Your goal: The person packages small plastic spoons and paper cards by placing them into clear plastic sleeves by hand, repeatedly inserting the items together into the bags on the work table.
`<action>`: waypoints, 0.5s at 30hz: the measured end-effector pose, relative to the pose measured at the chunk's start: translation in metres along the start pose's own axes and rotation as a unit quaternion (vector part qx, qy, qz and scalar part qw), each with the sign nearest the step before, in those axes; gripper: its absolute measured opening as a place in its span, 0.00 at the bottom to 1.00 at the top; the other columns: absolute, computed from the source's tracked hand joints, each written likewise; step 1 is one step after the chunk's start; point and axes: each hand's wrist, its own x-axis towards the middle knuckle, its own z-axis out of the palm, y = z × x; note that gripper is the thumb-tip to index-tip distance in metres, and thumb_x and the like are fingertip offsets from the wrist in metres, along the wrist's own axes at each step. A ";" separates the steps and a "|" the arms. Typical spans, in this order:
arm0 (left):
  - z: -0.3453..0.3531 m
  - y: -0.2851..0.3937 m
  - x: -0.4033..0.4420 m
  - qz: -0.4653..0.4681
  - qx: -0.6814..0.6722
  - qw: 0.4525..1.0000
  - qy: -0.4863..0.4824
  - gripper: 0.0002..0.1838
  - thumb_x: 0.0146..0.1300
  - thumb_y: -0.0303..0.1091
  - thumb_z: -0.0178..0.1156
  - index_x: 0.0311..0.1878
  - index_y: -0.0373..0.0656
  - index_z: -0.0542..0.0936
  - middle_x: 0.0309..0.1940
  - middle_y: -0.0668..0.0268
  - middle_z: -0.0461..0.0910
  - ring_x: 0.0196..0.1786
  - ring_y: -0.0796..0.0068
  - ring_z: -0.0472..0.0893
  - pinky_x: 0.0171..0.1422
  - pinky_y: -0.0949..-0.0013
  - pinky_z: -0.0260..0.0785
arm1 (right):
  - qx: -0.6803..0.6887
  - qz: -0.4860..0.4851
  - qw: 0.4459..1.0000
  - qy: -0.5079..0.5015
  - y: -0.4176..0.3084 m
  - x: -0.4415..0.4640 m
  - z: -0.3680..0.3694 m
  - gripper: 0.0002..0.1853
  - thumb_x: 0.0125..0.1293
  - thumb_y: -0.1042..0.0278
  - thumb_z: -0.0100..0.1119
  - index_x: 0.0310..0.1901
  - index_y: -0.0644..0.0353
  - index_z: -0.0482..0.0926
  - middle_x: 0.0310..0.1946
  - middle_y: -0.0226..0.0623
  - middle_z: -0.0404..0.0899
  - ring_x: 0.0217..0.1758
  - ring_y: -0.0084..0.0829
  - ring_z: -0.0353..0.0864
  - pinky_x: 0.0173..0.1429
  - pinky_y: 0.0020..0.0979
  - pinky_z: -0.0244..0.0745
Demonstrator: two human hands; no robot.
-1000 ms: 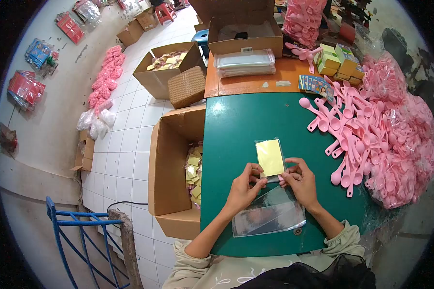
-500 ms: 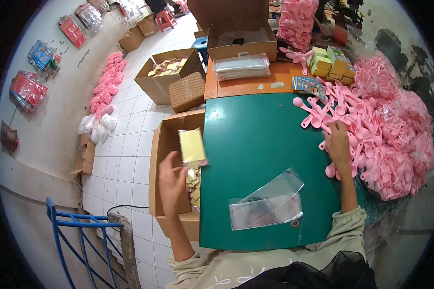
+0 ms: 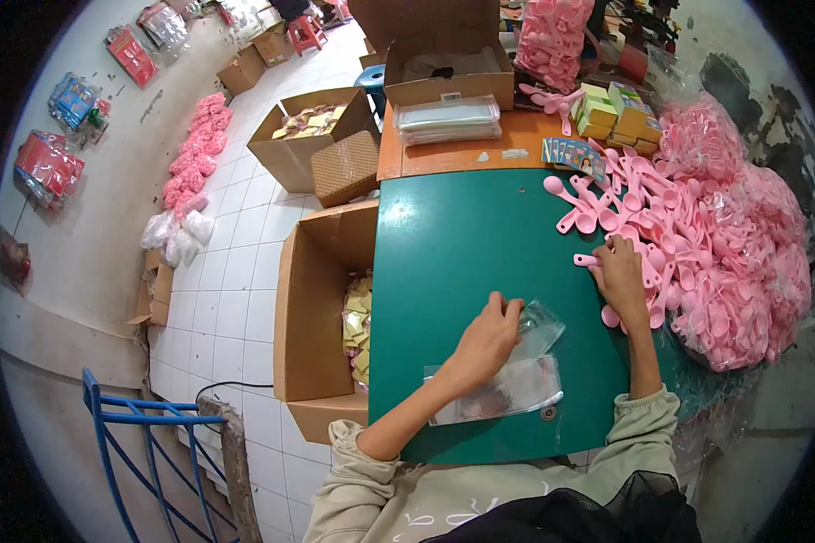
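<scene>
My left hand (image 3: 487,344) is over the clear plastic sleeves (image 3: 516,387) near the front of the green table (image 3: 453,244). Its fingers are pinched at the upper sleeve, whose top end is lifted and bent. At the left edge of the spoon pile, my right hand (image 3: 623,276) has its fingers closed on a pink spoon (image 3: 589,260), and the handle points left. Loose pink spoons (image 3: 670,217) spread behind and to the right of that hand.
An open carton (image 3: 312,308) holding yellow-carded packets (image 3: 358,326) stands left of the table. Bagged pink spoons (image 3: 752,271) bulk up at right. Blue cards (image 3: 570,156), small yellow boxes (image 3: 607,113) and stacked sleeves (image 3: 448,120) lie at the back.
The yellow-carded packet left my left hand over the carton, and that hand came back right to the sleeves. My right hand moved slightly down, with a spoon now in its fingers.
</scene>
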 end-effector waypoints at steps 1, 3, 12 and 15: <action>-0.002 -0.004 0.003 -0.010 -0.028 0.999 -0.015 0.20 0.53 0.26 0.62 0.49 0.37 0.71 0.44 0.54 0.71 0.42 0.55 0.75 0.46 0.57 0.70 | 0.002 -0.009 1.000 -0.011 0.001 -0.001 0.000 0.12 0.47 0.71 0.66 0.35 0.60 0.76 0.39 0.37 0.70 0.46 0.38 0.68 0.46 0.37 0.62; -0.003 -0.013 0.004 0.001 -0.100 0.995 -0.025 0.19 0.52 0.26 0.62 0.48 0.37 0.71 0.38 0.56 0.73 0.42 0.57 0.76 0.45 0.59 0.69 | 0.011 -0.029 0.999 -0.030 0.001 0.000 -0.002 0.14 0.47 0.72 0.65 0.37 0.60 0.75 0.39 0.37 0.69 0.45 0.38 0.68 0.46 0.37 0.61; -0.012 -0.020 0.004 -0.028 -0.181 0.983 0.010 0.11 0.55 0.26 0.62 0.42 0.37 0.75 0.32 0.59 0.81 0.36 0.67 0.82 0.41 0.67 0.73 | 0.276 0.083 0.951 0.111 -0.031 -0.003 -0.022 0.15 0.58 0.76 0.58 0.48 0.61 0.71 0.36 0.35 0.73 0.38 0.30 0.72 0.41 0.30 0.68; -0.010 -0.022 0.004 -0.038 -0.207 0.977 0.019 0.09 0.57 0.25 0.60 0.41 0.36 0.75 0.33 0.59 0.82 0.36 0.69 0.83 0.40 0.70 0.74 | 0.537 0.100 0.827 0.137 -0.057 -0.002 -0.035 0.15 0.61 0.79 0.55 0.50 0.61 0.71 0.36 0.32 0.74 0.36 0.21 0.73 0.38 0.21 0.70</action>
